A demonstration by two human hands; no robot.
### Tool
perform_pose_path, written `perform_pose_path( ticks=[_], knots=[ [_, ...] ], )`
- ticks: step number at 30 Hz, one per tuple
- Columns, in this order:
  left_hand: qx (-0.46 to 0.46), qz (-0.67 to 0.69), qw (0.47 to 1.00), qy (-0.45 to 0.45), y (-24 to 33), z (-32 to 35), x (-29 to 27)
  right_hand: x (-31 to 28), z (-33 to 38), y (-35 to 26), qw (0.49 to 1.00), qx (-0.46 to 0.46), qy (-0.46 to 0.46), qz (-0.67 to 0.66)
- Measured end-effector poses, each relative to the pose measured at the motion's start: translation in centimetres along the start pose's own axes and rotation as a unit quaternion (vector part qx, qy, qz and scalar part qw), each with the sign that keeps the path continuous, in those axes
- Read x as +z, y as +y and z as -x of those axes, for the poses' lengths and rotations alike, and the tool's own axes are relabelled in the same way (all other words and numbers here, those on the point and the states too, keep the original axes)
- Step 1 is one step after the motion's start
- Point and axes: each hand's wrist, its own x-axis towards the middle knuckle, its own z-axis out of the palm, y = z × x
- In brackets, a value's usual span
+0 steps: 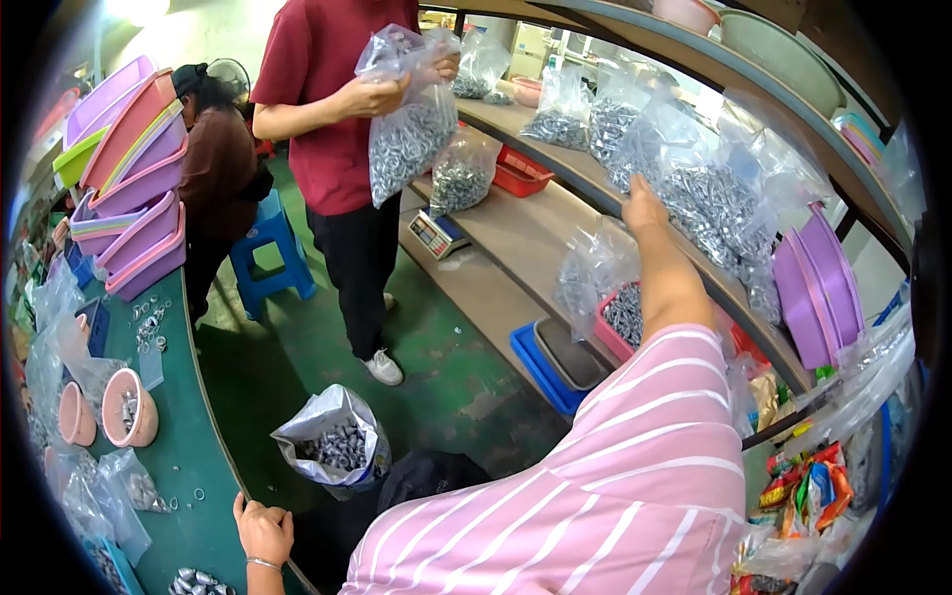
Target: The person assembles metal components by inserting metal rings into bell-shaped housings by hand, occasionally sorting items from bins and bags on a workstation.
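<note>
My right arm stretches forward to the shelf, and my right hand touches the front of a clear plastic bag of small grey metal parts. One finger points up against it; the other fingers are partly hidden. Just right of that hand, a larger open clear bag bulges with similar parts. My left hand rests at the edge of the green table, fingers curled, with nothing visible in them. Nearby on the table lie small metal rings and a clear bag of small parts.
A person in a dark red shirt holds up a clear bag of metal parts. A white sack of parts stands on the floor by a blue stool. Purple baskets lean on the shelf; stacked baskets stand left.
</note>
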Motion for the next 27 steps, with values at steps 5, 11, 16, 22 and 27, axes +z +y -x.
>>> perform_pose_path(
  ticks=[5, 11, 16, 22, 27],
  knots=[
    [-0.008, 0.009, 1.0, 0.002, 0.1, -0.1, -0.1, 1.7, -6.4, -2.3, 0.998, -0.019, -0.011, 0.054],
    [-0.014, 0.024, 1.0, 0.013, 0.6, -0.3, -0.6, 0.5, -9.9, -6.3, 0.998, -0.001, -0.035, 0.047],
    [0.061, -0.029, 0.998, -0.005, 0.7, -0.9, -1.5, 3.1, -12.7, -5.4, 0.997, -0.03, -0.014, 0.064],
    [-0.001, -0.022, 0.998, -0.059, 0.6, 0.0, -1.0, 7.6, -10.4, -3.4, 0.997, 0.021, 0.057, -0.046],
    [-0.008, -0.002, 1.0, -0.006, 0.5, 0.1, 0.0, 10.5, -6.8, -3.7, 0.943, -0.053, 0.219, -0.245]
  ],
)
